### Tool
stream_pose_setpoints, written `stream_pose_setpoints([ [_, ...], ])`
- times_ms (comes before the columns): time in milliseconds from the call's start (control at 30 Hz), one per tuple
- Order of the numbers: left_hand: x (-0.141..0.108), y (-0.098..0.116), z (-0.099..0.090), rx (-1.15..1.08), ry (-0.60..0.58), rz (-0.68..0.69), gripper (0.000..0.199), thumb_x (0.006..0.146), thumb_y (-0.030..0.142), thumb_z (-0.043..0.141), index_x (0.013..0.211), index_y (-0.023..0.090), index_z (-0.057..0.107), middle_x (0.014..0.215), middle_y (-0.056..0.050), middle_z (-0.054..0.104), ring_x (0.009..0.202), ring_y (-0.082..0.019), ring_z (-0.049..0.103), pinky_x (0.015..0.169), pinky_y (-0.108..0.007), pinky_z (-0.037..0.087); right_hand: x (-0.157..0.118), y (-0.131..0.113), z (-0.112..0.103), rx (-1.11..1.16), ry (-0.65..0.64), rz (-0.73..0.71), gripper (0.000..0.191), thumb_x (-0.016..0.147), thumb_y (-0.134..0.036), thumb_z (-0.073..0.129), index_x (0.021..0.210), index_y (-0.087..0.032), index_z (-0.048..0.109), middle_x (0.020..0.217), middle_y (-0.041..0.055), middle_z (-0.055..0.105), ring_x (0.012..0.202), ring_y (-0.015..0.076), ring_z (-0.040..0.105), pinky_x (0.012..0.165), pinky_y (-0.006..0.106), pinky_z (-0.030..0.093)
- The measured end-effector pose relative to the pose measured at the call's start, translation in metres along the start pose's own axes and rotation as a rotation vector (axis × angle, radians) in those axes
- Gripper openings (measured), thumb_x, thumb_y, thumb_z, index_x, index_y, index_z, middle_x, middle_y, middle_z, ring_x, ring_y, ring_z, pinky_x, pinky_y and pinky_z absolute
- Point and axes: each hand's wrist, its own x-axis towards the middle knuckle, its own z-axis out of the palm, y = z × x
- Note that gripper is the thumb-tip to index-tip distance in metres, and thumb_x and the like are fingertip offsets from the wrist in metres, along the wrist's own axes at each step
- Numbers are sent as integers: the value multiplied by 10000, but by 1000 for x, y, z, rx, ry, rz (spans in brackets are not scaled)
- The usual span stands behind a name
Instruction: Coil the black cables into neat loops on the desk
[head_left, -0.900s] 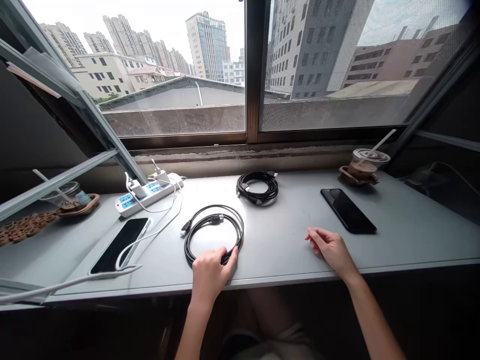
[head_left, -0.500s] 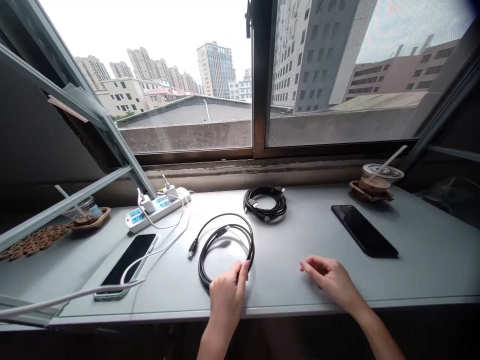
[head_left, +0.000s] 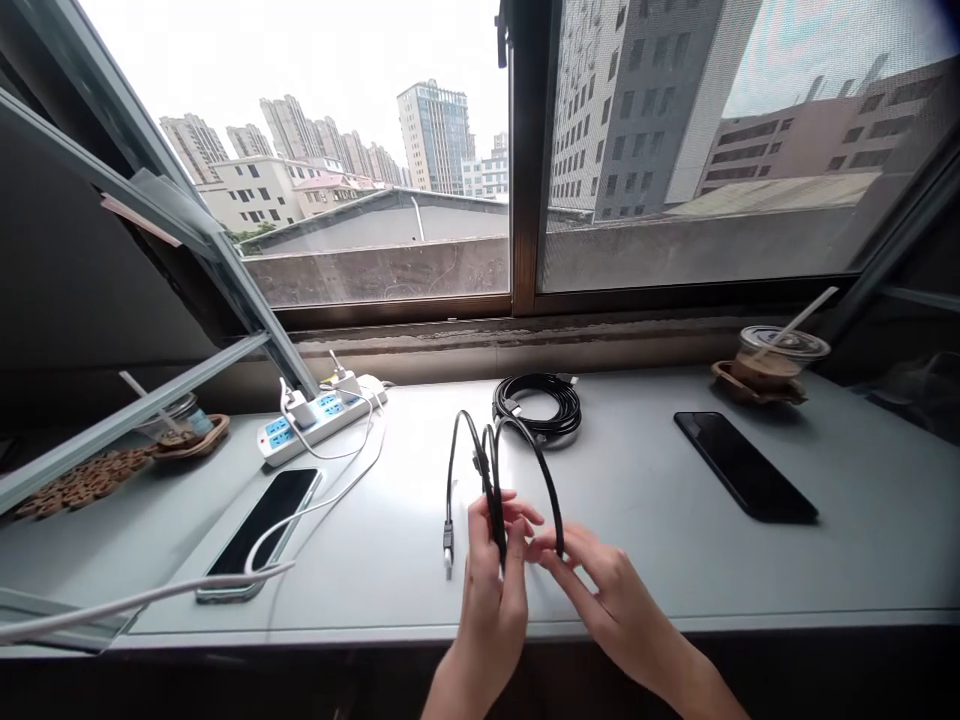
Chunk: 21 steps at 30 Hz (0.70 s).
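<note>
A looped black cable [head_left: 493, 485] stands on edge above the table's front part, lifted in both hands. My left hand [head_left: 491, 580] is closed around the bundled loops, thumb on the near side. Between the thumb and fingers of my right hand [head_left: 600, 580] is one loop of the same cable, pulled out to the right. One plug [head_left: 448, 545] dangles at the left, its metal tip pointing down. A second connector shows partly behind the loops. Beyond the hands lies another coiled black cable [head_left: 574, 410], flat on the table, touched by neither hand.
To the left are a white power strip [head_left: 326, 425] with chargers and a phone [head_left: 262, 530] with a white cord across it. At the right lie a black phone [head_left: 746, 465] and a lidded drink cup [head_left: 772, 365] in a holder. A metal frame [head_left: 247, 280] slants at left.
My left hand has raised the cable coil off the table and turned it upright. My right hand has moved left and taken hold of one of its loops.
</note>
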Motion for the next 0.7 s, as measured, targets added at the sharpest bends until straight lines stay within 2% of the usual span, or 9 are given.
stream_pose_setpoints([
  [67, 13, 11, -7, 16, 100, 77, 240, 916, 411, 427, 1026, 197, 424, 765, -19, 616, 581, -100, 566, 559, -231, 488, 3, -4, -13, 17, 118, -10, 298, 953, -339, 358, 1055, -238, 618, 859, 44, 652, 778, 153, 629, 712, 270, 517],
  [167, 38, 38, -22, 8, 217, 145, 274, 907, 460, 430, 996, 201, 423, 492, 81, 504, 313, -48, 348, 328, -159, 292, 15, -21, -46, 116, 295, -18, 308, 934, -396, 408, 1081, -220, 614, 669, -1, 604, 457, 90, 528, 520, 243, 495],
  [200, 48, 48, -27, -15, 271, 173, 274, 900, 462, 446, 992, 205, 436, 425, 108, 422, 293, -48, 304, 303, -147, 248, 20, -29, -60, 156, 334, -45, 309, 924, -411, 432, 1054, -209, 625, 594, -20, 569, 391, 78, 483, 458, 234, 469],
  [267, 67, 67, -34, -84, 345, 242, 241, 894, 448, 465, 956, 216, 454, 402, 118, 370, 279, -48, 267, 271, -137, 210, 33, -47, -86, 190, 450, -123, 272, 889, -413, 510, 1001, -209, 650, 496, -47, 504, 329, 73, 417, 329, 207, 355],
  [300, 76, 76, -36, -119, 380, 281, 204, 890, 417, 482, 935, 219, 458, 401, 119, 350, 283, -50, 259, 263, -134, 216, 39, -57, -98, 186, 499, -183, 244, 882, -394, 533, 1005, -223, 656, 486, -54, 492, 323, 66, 406, 318, 198, 322],
  [400, 103, 101, -36, -138, 419, 391, 127, 872, 329, 510, 890, 218, 450, 406, 118, 329, 296, -54, 263, 266, -132, 257, 58, -85, -121, 193, 490, -381, 212, 884, -359, 542, 1036, -280, 665, 483, -72, 481, 303, 42, 386, 295, 173, 262],
  [533, 132, 126, -34, -52, 333, 405, 179, 877, 376, 486, 858, 202, 446, 408, 104, 366, 289, -50, 304, 278, -132, 249, 79, -113, -122, 213, 588, -506, 208, 840, -358, 604, 1018, -282, 682, 443, -75, 448, 294, 45, 361, 273, 176, 236],
  [633, 142, 137, -30, -47, 304, 391, 370, 898, 514, 352, 733, 194, 437, 368, 97, 303, 255, -38, 216, 258, -142, 138, 93, -122, -113, 272, 708, -490, 187, 842, -349, 605, 988, -263, 684, 468, -68, 443, 298, 35, 334, 272, 186, 212],
  [700, 143, 139, -27, -80, 347, 411, 381, 898, 499, 353, 666, 200, 396, 356, 106, 255, 249, -28, 166, 262, -145, 114, 101, -122, -109, 355, 812, -464, 187, 853, -326, 590, 997, -238, 671, 513, -61, 455, 319, 30, 348, 276, 183, 203],
])
